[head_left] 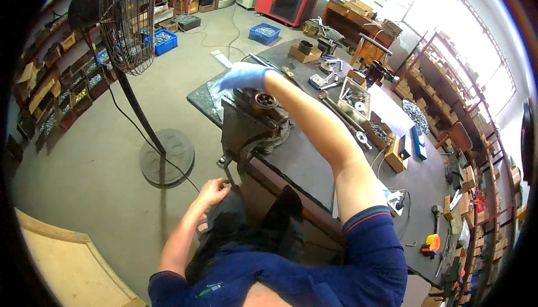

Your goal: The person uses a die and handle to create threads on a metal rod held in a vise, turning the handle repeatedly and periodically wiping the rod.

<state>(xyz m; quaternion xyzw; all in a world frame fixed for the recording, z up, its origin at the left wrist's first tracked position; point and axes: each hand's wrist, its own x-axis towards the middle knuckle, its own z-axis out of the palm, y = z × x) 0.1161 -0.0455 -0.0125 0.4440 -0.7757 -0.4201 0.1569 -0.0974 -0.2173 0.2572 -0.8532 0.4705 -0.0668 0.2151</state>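
A dark metal bench vise [244, 125] is mounted at the near left corner of the workbench. A brown, round hollow metal part [264, 101] sits on top of it. My right hand [242, 77], in a light blue glove, reaches across to the vise's far left side. Its fingers are blurred, and whatever they may hold cannot be made out. My bare left hand [213, 191] is low in front of the vise, its curled fingers at the lower end of the vise handle [228, 171].
On the dark workbench [302, 170] lie wrenches [342, 111], a tray of small parts [355, 97] and an orange tape measure [431, 243]. A standing fan [128, 27] rises from a round base at left. Blue crates [264, 33] of metal parts stand on the floor beyond.
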